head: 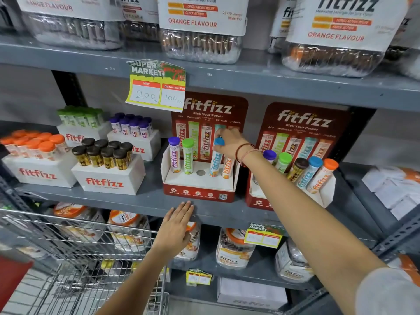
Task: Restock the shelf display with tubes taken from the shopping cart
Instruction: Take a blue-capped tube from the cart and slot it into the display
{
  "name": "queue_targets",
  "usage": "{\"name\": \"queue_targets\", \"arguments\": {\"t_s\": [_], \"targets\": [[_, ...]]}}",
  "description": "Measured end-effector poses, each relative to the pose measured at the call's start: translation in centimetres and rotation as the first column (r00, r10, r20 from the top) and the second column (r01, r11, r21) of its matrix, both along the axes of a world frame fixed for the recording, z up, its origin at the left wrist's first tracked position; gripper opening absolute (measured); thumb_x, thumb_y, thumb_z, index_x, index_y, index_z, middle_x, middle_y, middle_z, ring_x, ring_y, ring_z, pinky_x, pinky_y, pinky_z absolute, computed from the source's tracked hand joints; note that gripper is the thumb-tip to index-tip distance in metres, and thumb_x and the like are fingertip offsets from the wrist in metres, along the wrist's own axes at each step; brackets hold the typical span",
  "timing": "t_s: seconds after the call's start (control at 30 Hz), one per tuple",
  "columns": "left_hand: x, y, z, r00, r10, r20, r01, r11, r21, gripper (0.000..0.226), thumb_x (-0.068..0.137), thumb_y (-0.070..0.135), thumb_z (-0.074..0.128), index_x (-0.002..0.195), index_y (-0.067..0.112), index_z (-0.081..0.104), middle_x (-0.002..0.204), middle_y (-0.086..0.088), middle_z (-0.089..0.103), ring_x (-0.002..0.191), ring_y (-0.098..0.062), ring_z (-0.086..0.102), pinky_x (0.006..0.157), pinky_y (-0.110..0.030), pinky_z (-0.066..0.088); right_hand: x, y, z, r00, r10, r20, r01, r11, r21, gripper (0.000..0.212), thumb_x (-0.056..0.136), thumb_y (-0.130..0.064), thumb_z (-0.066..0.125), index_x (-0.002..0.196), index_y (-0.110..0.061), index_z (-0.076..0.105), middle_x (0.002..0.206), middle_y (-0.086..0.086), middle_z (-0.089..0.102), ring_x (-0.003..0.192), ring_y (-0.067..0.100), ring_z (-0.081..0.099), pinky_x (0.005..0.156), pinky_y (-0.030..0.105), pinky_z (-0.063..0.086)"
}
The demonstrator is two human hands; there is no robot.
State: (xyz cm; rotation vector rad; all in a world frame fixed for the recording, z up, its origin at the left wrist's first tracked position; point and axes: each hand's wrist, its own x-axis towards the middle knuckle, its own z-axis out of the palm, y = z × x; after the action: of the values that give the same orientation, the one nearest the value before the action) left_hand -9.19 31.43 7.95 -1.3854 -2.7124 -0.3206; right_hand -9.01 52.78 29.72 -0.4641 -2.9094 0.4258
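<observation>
A red and white fitfizz display stand (198,193) sits on the middle grey shelf (127,198). In it stand a purple-capped tube (174,158), a green-capped tube (188,158), a blue-capped tube (215,163) and an orange tube (227,168) whose cap my wrist hides. One round hole (201,172) in the stand's middle is bare. My right hand (229,142) grips the blue cap from above, the tube seated in its slot. My left hand (177,226) lies flat with fingers together against the shelf's front edge. The wire shopping cart (75,253) is at the lower left.
A second full fitfizz stand (293,178) is to the right. White boxes hold orange (36,171), black (106,178), green and purple capped tubes at the left. A price tag (156,85) hangs from the upper shelf. Jars fill the top and bottom shelves.
</observation>
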Motion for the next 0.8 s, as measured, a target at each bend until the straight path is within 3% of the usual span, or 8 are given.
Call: {"name": "queue_targets", "arguments": {"t_s": [0.17,0.37,0.5,0.63,0.8], "targets": [[0.0,0.0,0.2,1.0,-0.002,0.004,0.002,1.0,-0.015,0.07,0.09,0.026,0.045,0.146,0.016,0.004,0.158,-0.002,0.005,0.144,-0.018,0.001,0.114,-0.034,-0.009,-0.7,0.1,-1.5,0.997,-0.044,0.066,0.039,0.995,0.089,0.04,0.084,-0.037,0.062,0.118,-0.017,0.054,0.121,0.016,0.047,0.091,0.025,0.05,0.078,0.031,0.041],[0.0,0.0,0.6,1.0,0.001,-0.009,-0.001,0.998,-0.058,0.07,0.092,0.029,0.042,0.145,0.018,-0.002,0.158,-0.001,0.0,0.144,-0.017,-0.002,0.115,-0.033,-0.007,-1.0,0.0,-1.7,0.997,-0.052,0.065,0.04,0.983,0.177,0.041,0.087,-0.043,0.056,0.118,-0.016,0.054,0.121,0.016,0.048,0.103,0.03,0.052,0.087,0.035,0.044],[0.0,-0.1,1.0,1.0,0.0,0.027,0.002,0.998,-0.067,0.068,0.093,0.032,0.042,0.146,0.018,0.002,0.158,-0.001,0.003,0.144,-0.017,0.0,0.116,-0.033,-0.004,-0.4,-0.3,-1.6,0.999,-0.031,0.036,0.025,0.99,0.138,0.045,0.085,-0.041,0.059,0.121,-0.013,0.053,0.121,0.017,0.051,0.107,0.03,0.051,0.09,0.037,0.045],[-0.4,-1.0,2.6,0.992,0.046,0.115,-0.052,0.997,0.049,0.061,0.09,0.026,0.05,0.143,0.02,0.021,0.153,-0.001,0.026,0.141,-0.017,0.021,0.116,-0.037,0.015,1.2,-1.0,-2.3,0.98,0.002,-0.201,0.012,0.998,0.068,0.044,0.088,-0.031,0.058,0.123,-0.007,0.052,0.126,0.017,0.056,0.123,0.032,0.042,0.1,0.042,0.04],[-1.3,-4.7,4.9,0.975,0.146,0.169,-0.181,0.96,0.214,0.047,0.087,0.018,0.055,0.132,0.019,0.044,0.133,-0.005,0.053,0.12,-0.021,0.049,0.103,-0.038,0.039,2.9,-3.6,-4.1,0.875,-0.021,-0.483,0.021,1.0,-0.006,0.021,0.087,-0.014,0.057,0.105,-0.004,0.063,0.108,0.015,0.066,0.107,0.029,0.055,0.093,0.034,0.043]]}}
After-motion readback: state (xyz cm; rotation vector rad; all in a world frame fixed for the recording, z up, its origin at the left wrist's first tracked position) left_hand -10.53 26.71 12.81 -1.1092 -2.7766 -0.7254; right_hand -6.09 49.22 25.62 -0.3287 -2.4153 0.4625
